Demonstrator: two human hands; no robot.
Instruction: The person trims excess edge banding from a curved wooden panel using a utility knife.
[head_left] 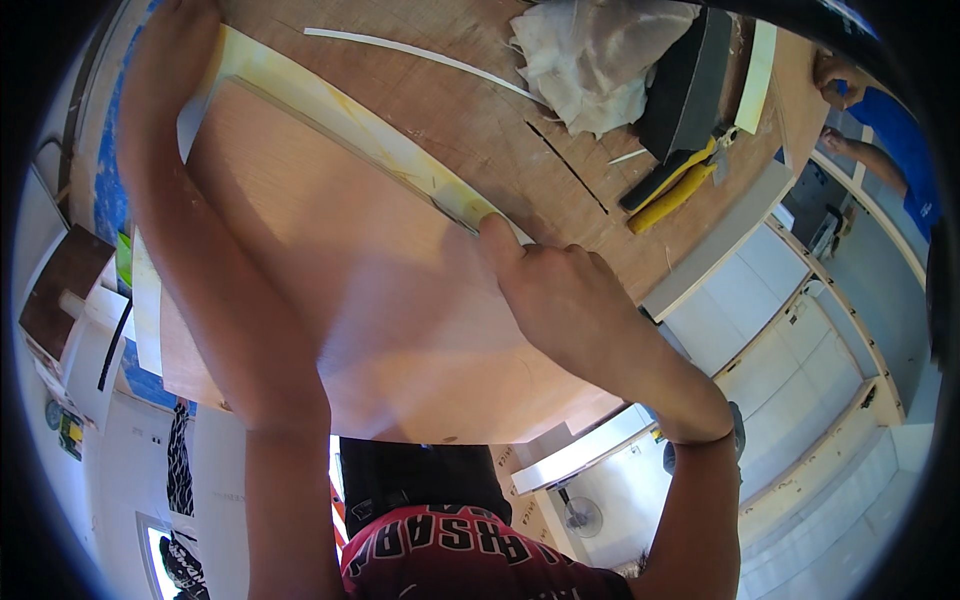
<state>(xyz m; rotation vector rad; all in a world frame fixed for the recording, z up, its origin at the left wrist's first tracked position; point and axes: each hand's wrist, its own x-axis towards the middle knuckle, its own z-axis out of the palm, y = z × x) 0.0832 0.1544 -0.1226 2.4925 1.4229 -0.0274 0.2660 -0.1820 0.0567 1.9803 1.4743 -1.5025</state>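
A large reddish-brown plywood panel (400, 310) lies before me, with a pale cream, yellow-stained border (345, 120) along its far edge. My right hand (565, 295) is closed over that edge near its right end, thumb on the near side and fingers curled over the far side. Towards the far left corner, my left hand (182, 45) reaches the other end of the border. The top of the picture cuts off its fingers, so their grip is hidden. My left forearm crosses above the panel's left part.
On the brown worktop (430, 90) lie a thin white strip (420, 55), a crumpled translucent plastic bag (600, 60), a dark block (685, 95) and yellow-handled pliers (680, 190). A person in a blue shirt (895, 140) is at the far right. A fan (582, 515) stands below.
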